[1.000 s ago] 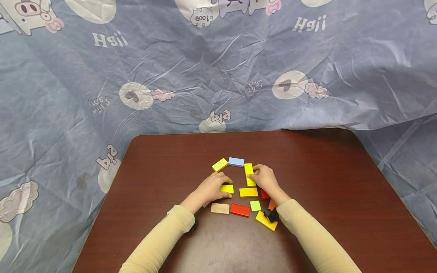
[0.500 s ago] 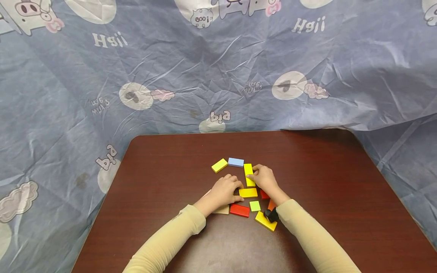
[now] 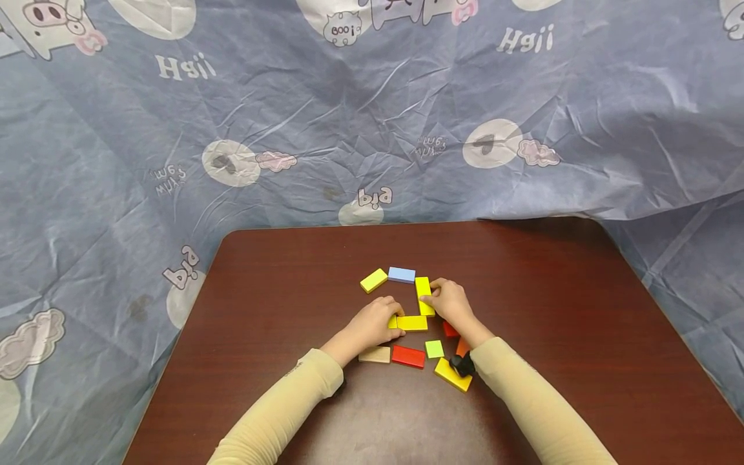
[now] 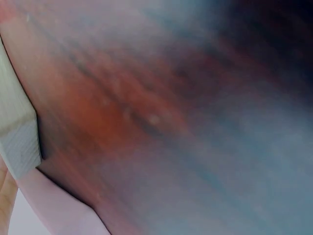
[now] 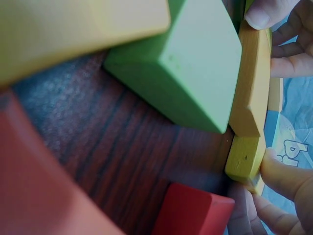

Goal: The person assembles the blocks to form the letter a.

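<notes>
In the head view my left hand [image 3: 374, 321] grips a yellow block [image 3: 414, 323] at its left end, between thumb and fingers. This block meets another yellow block at a seam, and the hand covers most of that second one. My right hand [image 3: 453, 303] pinches a long yellow block [image 3: 425, 297] set nearly upright in the view, its lower end at the gripped block's right end. The right wrist view shows the right thumb [image 5: 286, 174] on that block's side. At the top right there, the left thumb [image 5: 259, 17] touches a yellow block [image 5: 249, 78].
Behind the hands lie a blue block [image 3: 402, 275] and a yellow block [image 3: 374, 281]. Nearer are a wooden block [image 3: 374, 355], a red block [image 3: 409, 356], a green block [image 3: 434, 349] and a yellow block [image 3: 453, 374]. Red [image 3: 450, 329] and orange [image 3: 462, 347] blocks show beside the right wrist.
My left hand moved right to the yellow block, took hold of it and drew it left against the other yellow block. My right hand has stayed on the long yellow block.
</notes>
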{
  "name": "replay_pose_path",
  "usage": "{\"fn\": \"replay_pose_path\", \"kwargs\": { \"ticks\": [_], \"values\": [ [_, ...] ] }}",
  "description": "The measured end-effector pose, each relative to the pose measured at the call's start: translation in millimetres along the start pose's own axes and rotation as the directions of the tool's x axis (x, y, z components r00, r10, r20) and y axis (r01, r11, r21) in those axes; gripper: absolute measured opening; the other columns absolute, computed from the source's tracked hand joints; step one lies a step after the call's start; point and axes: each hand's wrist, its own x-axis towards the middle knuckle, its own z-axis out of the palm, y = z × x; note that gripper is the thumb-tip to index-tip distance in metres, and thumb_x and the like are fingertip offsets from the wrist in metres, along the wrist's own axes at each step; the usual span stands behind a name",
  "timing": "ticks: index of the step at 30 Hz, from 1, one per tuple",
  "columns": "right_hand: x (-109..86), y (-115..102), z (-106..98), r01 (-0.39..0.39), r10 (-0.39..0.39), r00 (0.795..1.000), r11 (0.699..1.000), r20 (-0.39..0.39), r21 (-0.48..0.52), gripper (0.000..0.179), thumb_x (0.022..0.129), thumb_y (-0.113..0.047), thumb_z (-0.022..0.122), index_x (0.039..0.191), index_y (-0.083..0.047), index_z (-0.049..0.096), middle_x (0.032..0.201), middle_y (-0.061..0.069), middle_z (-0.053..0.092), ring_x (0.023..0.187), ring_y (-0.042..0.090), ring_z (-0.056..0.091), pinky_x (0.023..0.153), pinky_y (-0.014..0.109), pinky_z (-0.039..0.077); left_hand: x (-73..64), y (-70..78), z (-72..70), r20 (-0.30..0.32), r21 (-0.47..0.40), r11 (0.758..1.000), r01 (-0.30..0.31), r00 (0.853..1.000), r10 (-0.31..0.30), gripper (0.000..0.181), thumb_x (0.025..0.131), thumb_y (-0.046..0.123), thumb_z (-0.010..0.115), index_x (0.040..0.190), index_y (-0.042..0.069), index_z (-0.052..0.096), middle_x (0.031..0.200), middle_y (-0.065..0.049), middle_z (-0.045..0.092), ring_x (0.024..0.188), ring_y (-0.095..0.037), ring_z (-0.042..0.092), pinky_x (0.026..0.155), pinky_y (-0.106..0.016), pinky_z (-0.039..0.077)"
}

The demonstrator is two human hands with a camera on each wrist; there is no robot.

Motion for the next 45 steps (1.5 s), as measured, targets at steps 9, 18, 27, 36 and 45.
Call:
{"fn": "replay_pose_path", "kwargs": {
  "ticks": [9, 18, 27, 36, 45],
  "values": [
    [-1.0, -1.0, 0.0, -0.004, 0.004, 1.000, 1.000, 0.010, -0.009, 0.049, 0.089, -0.021, 0.074, 0.127, 0.005, 0.060, 0.097, 0.016, 0.066, 0.078, 0.023, 0.058, 0.068, 0.030, 0.049, -3.0, -6.1, -2.0, 0.009, -0.001, 1.000, 0.013, 1.000, -0.013, 0.028, 0.085, 0.032, 0.077, 0.105, 0.014, 0.070, 0.099, 0.002, 0.063, 0.086, -0.011, 0.052, 0.078, -0.024, 0.047],
    [0.9, 1.0, 1.2, -0.009, 0.009, 1.000, 1.000, 0.014, -0.008, 0.050, 0.088, -0.022, 0.074, 0.128, 0.005, 0.059, 0.094, 0.014, 0.066, 0.074, 0.021, 0.056, 0.064, 0.026, 0.046, -5.6, -7.4, 0.0, -0.002, -0.035, 0.999, 0.027, 1.000, -0.027, 0.027, 0.086, 0.030, 0.077, 0.105, 0.013, 0.070, 0.100, 0.002, 0.064, 0.085, -0.010, 0.053, 0.078, -0.024, 0.048],
    [1.2, 1.5, 0.9, -0.013, 0.013, 1.000, 1.000, 0.021, 0.000, 0.050, 0.089, -0.022, 0.074, 0.128, 0.005, 0.059, 0.095, 0.015, 0.066, 0.075, 0.022, 0.056, 0.064, 0.026, 0.046, -6.6, -8.2, -2.4, 0.005, -0.059, 0.996, 0.060, 0.998, -0.060, 0.028, 0.084, 0.030, 0.079, 0.104, 0.012, 0.070, 0.098, 0.001, 0.064, 0.081, -0.010, 0.053, 0.077, -0.023, 0.048],
    [1.5, 2.3, 0.9, 0.001, -0.001, 1.000, 1.000, 0.009, 0.000, 0.049, 0.088, -0.022, 0.075, 0.126, 0.006, 0.060, 0.094, 0.015, 0.066, 0.072, 0.021, 0.056, 0.061, 0.025, 0.044, -5.3, -7.8, -2.2, 0.006, -0.042, 0.999, 0.032, 0.999, -0.032, 0.029, 0.085, 0.031, 0.078, 0.105, 0.012, 0.070, 0.098, 0.001, 0.064, 0.079, -0.009, 0.052, 0.074, -0.022, 0.047],
    [1.1, 1.5, 1.1, 0.007, -0.007, 1.000, 1.000, 0.008, -0.007, 0.049, 0.088, -0.021, 0.075, 0.126, 0.006, 0.060, 0.093, 0.015, 0.067, 0.074, 0.022, 0.056, 0.063, 0.026, 0.045, -7.8, -10.7, -5.3, 0.022, -0.068, 0.997, 0.022, 1.000, -0.020, 0.041, 0.083, 0.034, 0.080, 0.116, 0.012, 0.069, 0.108, 0.000, 0.066, 0.090, -0.011, 0.057, 0.083, -0.024, 0.050]
  ]
}}
